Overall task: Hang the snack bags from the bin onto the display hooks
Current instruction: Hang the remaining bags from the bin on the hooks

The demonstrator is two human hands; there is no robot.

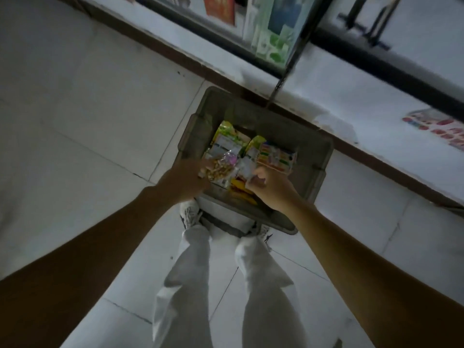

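A grey plastic bin (311, 156) stands on the tiled floor by my feet, holding several snack bags. Both my arms reach down into it. My left hand (185, 178) holds a clear bag of nuts (217, 169) at the bin's left side. My right hand (270, 188) has its fingers curled round the corner of a white-labelled packet (246, 169). Behind them lie yellow-green bags (226, 136) and a striped colourful pack (277, 156). Yellow packets (242, 190) show under my right hand. The picture is dim and blurred.
A black display rack (296, 38) with hanging packets (273, 33) rises above the bin at the top. A white ledge (351, 101) runs along the wall, with a printed sheet (439, 126) on it at right. My white trousers and shoes stand below the bin.
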